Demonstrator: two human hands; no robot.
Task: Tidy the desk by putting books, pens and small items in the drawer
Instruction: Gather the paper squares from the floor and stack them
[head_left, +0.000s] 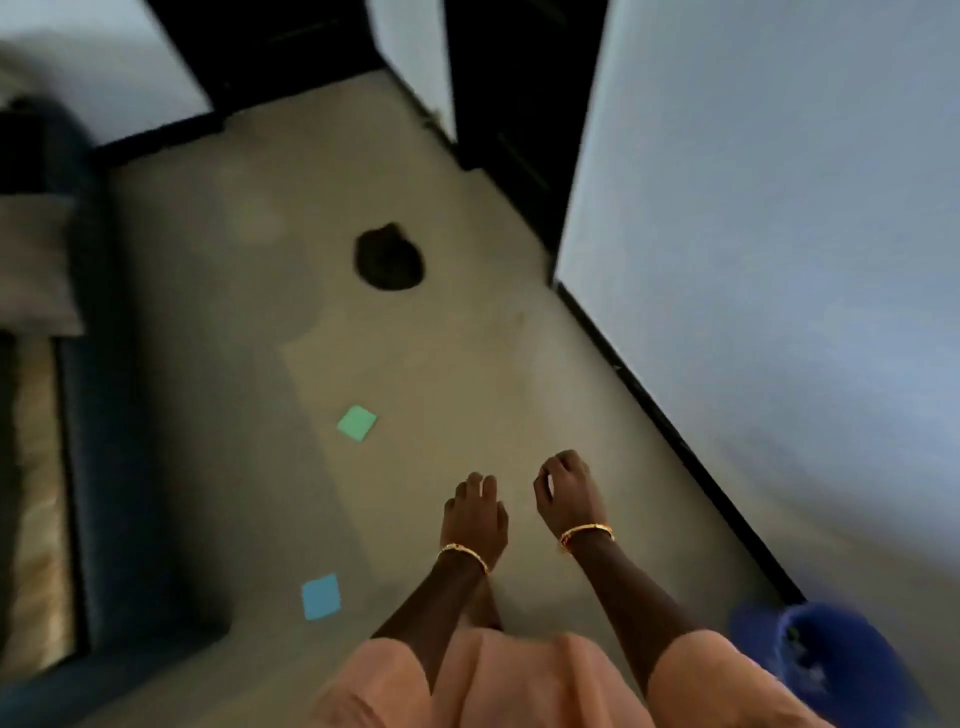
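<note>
Hands hang over smooth beige floor (415, 338), fingers loosely curled, gripping nothing: left hand (474, 514), right hand (569, 499), thin gold bangles at both wrists; flat square green note (357, 423) at ten o'clock, blue note (321, 596) at eight

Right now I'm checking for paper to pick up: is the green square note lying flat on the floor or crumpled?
Flat: the green square note lies spread on the beige floor, edges straight, uncrumpled.
</note>
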